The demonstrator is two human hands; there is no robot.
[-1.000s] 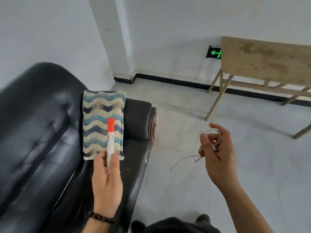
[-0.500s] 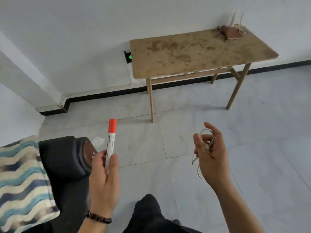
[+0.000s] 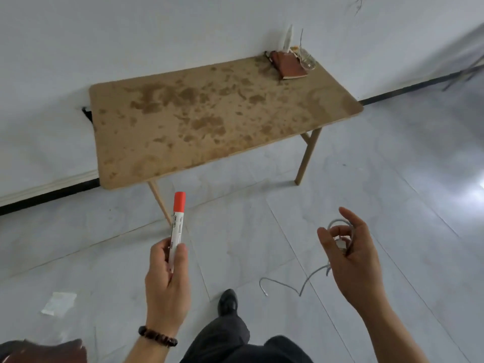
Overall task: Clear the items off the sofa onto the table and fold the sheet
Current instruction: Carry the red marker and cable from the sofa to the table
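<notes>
The left hand (image 3: pixel 167 281) grasps a white marker pen with an orange-red cap (image 3: pixel 177 229) by its lower barrel, pinched between thumb and fingers. The pen stands nearly upright, cap uppermost, which keeps its length clear of the body while it is carried. A dark beaded bracelet (image 3: pixel 158 339) sits on the left wrist.

The right hand (image 3: pixel 351 260) holds a thin white cable (image 3: pixel 314 275). The fingers are curled loosely around a coiled section near the palm, and the forefinger is extended. The free end hangs below the hand and trails above the pale grey tiled floor (image 3: pixel 262 244); whether its tip touches the floor cannot be determined. The loose coil probably serves to gather the slack so that less cable drags.

The target surface, a light wooden table with dark blotchy stains (image 3: pixel 183 121), stands ahead against the white wall. Its near and centre areas are bare. A reddish-brown notebook (image 3: pixel 289 66) and a clear glass vessel (image 3: pixel 307 60) occupy the far right corner.

Both carried items are above the floor, short of the table edge. The sofa and the sheet are not identifiable in this view. A small white scrap (image 3: pixel 59 303) lies on the floor at lower left.

Judged stage: transport to the table; placement of both items and folding of the sheet remain to be done.
</notes>
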